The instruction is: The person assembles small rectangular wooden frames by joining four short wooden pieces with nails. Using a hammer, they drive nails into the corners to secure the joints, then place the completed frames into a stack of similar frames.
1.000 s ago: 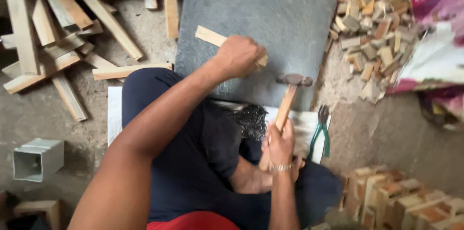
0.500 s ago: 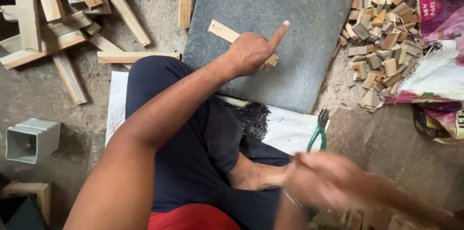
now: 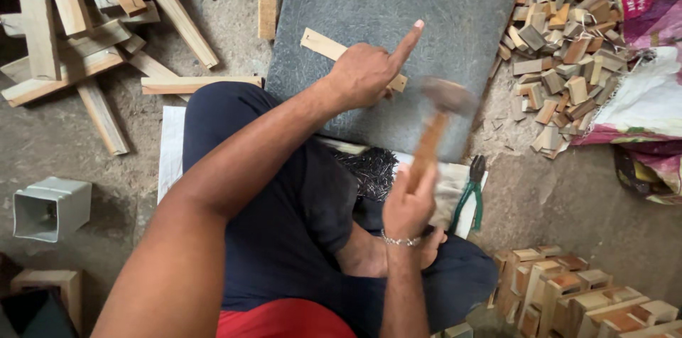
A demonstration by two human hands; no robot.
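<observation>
The left hand (image 3: 366, 71) rests on a thin wooden strip (image 3: 323, 45) lying on the dark stone slab (image 3: 398, 4), fingers curled down on the wood and the forefinger stretched out toward 1 o'clock. The strip runs slantwise from 10 o'clock to 4 o'clock under the hand, its free end well inside the slab's left edge. The right hand (image 3: 408, 203) is wrapped tight around the wooden handle of a hammer (image 3: 437, 121), whose blurred head hangs just beside the strip's lower end, at 4 o'clock from the left hand.

The slab leaves bare grey surface at 12 o'clock and toward its top right corner; its near edge sits just above a dark heap of nails (image 3: 369, 167) on white sheeting by the person's knee. Green-handled pliers (image 3: 470, 196) lie at 3 o'clock of the right hand, on the sheet's corner.

Off the slab's right edge a pile of small wood offcuts (image 3: 561, 61) crowds close, with printed sacks (image 3: 650, 46) beyond. At 9 to 11 o'clock long wooden slats (image 3: 92, 32) lie crossed on the concrete floor. Stacked wooden blocks (image 3: 568, 295) fill 5 o'clock, and a square white tube (image 3: 50, 206) sits at 8 o'clock.
</observation>
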